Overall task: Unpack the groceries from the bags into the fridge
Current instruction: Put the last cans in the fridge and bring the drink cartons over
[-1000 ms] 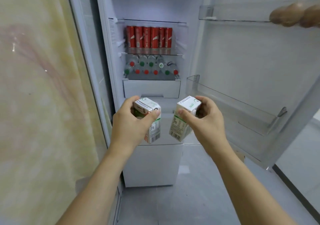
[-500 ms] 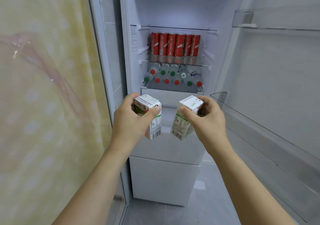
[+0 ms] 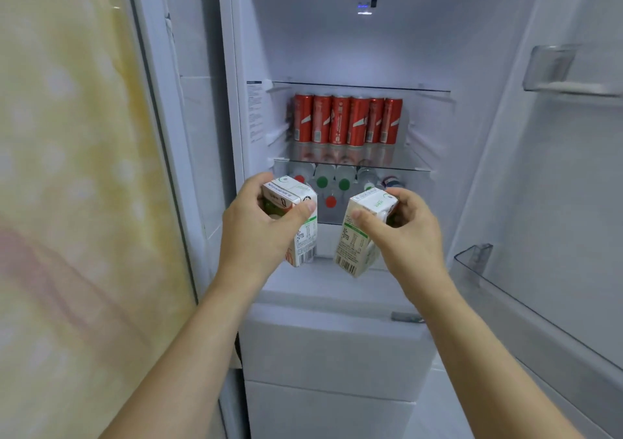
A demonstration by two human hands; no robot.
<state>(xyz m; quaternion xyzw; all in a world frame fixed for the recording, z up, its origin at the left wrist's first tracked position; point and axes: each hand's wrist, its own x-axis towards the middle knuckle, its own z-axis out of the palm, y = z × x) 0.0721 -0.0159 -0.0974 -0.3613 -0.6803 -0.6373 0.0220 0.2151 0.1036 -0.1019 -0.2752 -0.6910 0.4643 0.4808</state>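
Observation:
I stand before the open fridge (image 3: 337,50). My left hand (image 3: 256,229) grips a small white and green carton (image 3: 301,222), held upright. My right hand (image 3: 408,232) grips a second small carton (image 3: 359,236), tilted with its barcode end toward me. Both cartons hang in front of the lower glass shelf (image 3: 350,163). A row of red cans (image 3: 347,121) stands on that shelf. Below it lie several bottles (image 3: 332,185) with red and green caps, partly hidden by my hands.
White drawers (image 3: 333,347) close off the fridge's lower part. The open door on the right carries clear bins (image 3: 539,307), with another bin (image 3: 573,71) higher up. A yellow patterned wall (image 3: 74,185) fills the left side. The top compartment above the upper glass shelf (image 3: 360,86) holds nothing visible.
I have stepped closer to the fridge and looked up; the shelves now appear larger and more central. Both hands keep their cartons and have risen slightly toward the shelves.

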